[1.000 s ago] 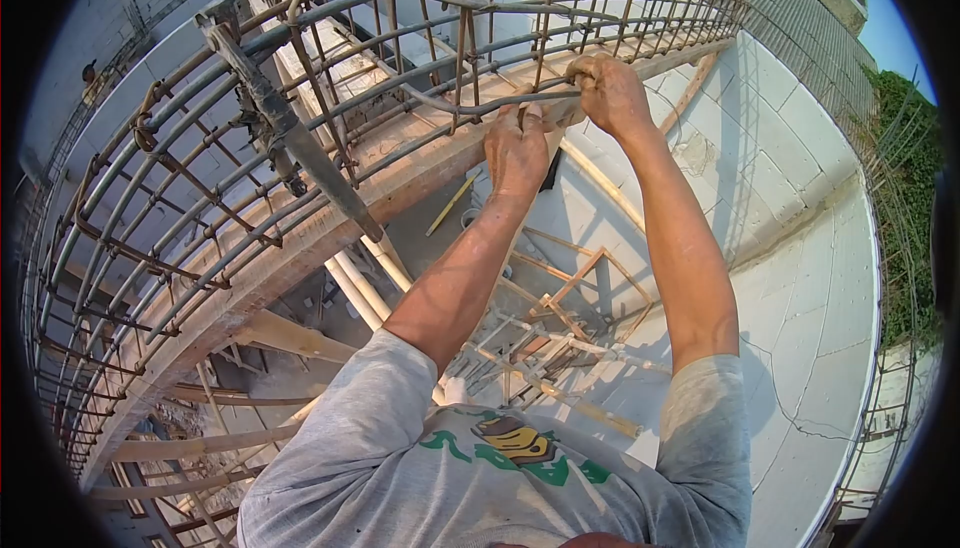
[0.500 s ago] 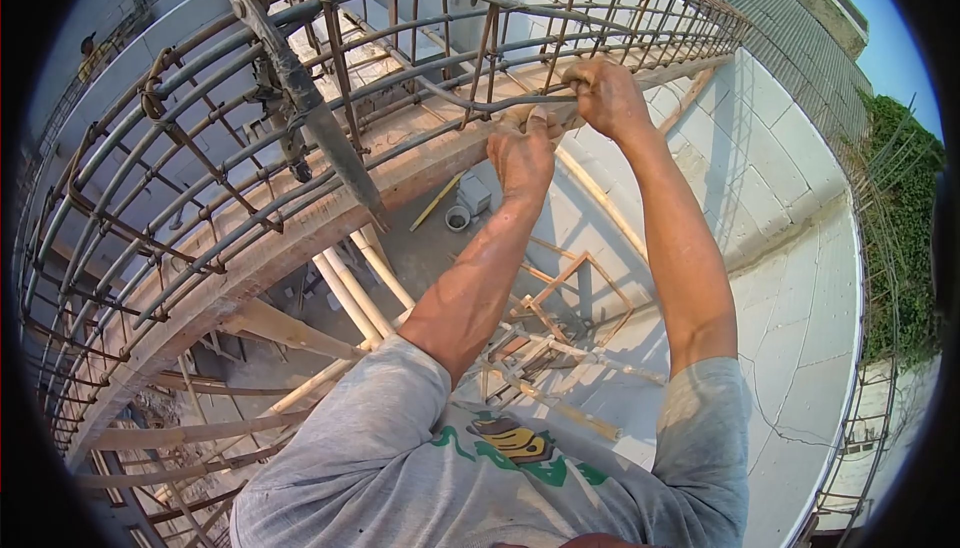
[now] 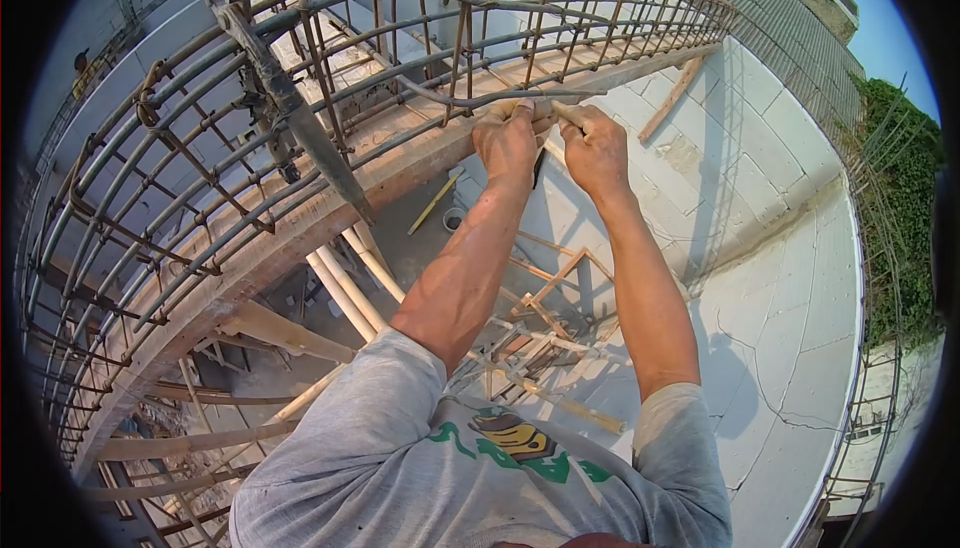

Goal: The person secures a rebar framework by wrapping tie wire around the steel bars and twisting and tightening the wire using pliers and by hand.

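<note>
My left hand (image 3: pixel 505 145) is closed, thumb and fingers pinched together just under a lower steel bar (image 3: pixel 490 101) of the rebar cage (image 3: pixel 400 43). Close on its right, my right hand (image 3: pixel 597 151) is also closed, its thumb and forefinger near the left fingertips. Whatever lies between the fingers is too small or hidden to make out. The bar's free end sticks out to the right above both hands. Below and between them shows a thin dark object (image 3: pixel 539 166), partly hidden. The cage rests along a curved wooden formwork edge (image 3: pixel 400 178).
An upright clamp-like post (image 3: pixel 300 108) crosses the cage on the left. Bamboo poles (image 3: pixel 340 288) and timber props stand beneath the formwork, with a floor far below. A pale curved block wall (image 3: pixel 770 158) rises on the right. Another person (image 3: pixel 82 68) is at the far left.
My right hand has come down and left, off the bar's end, which now shows. My left hand has shifted slightly left. The view has moved a little.
</note>
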The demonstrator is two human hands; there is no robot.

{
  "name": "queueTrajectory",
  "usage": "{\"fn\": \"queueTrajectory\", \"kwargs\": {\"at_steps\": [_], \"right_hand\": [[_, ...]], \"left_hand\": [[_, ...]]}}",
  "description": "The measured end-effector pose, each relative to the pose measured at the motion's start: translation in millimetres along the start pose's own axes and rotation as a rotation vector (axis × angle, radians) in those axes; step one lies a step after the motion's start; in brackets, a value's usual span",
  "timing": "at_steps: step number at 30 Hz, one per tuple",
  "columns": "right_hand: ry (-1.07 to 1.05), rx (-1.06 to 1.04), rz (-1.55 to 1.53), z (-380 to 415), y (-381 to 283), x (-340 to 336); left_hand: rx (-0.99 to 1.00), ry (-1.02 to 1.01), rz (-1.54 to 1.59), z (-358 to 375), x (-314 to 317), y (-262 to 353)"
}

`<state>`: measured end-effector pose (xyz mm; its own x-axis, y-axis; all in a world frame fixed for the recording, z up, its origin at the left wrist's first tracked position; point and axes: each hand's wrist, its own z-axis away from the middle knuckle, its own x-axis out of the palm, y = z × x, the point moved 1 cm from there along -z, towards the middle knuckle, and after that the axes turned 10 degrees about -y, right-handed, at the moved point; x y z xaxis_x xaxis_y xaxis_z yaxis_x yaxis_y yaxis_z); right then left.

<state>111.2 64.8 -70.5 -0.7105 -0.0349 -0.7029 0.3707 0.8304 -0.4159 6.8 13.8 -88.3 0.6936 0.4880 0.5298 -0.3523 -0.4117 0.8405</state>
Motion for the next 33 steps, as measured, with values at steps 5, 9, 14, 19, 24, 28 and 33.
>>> {"fn": "queueTrajectory", "kwargs": {"at_steps": [5,9,14,19,24,28,33], "right_hand": [[0.069,-0.044,0.016,6,10,8],[0.050,0.069,-0.126,0,8,2],[-0.089,0.084,0.072,-22,0,-24],[-0.214,0.098,0.211,-34,-5,-38],[-0.218,0.087,0.322,-53,3,-37],[-0.192,0.097,0.238,-52,4,-35],[-0.025,-0.053,-0.033,-2,10,-2]], "left_hand": [[-0.082,0.000,-0.059,5,1,5],[0.040,-0.011,-0.390,-9,-9,-9],[0.044,-0.035,-0.495,-9,-5,-14],[0.014,-0.119,-0.536,-4,1,0],[0.191,-0.174,-0.812,-18,-15,-21],[0.255,-0.207,-0.828,-20,-24,-25],[0.003,-0.233,-0.489,-5,-11,1]]}}
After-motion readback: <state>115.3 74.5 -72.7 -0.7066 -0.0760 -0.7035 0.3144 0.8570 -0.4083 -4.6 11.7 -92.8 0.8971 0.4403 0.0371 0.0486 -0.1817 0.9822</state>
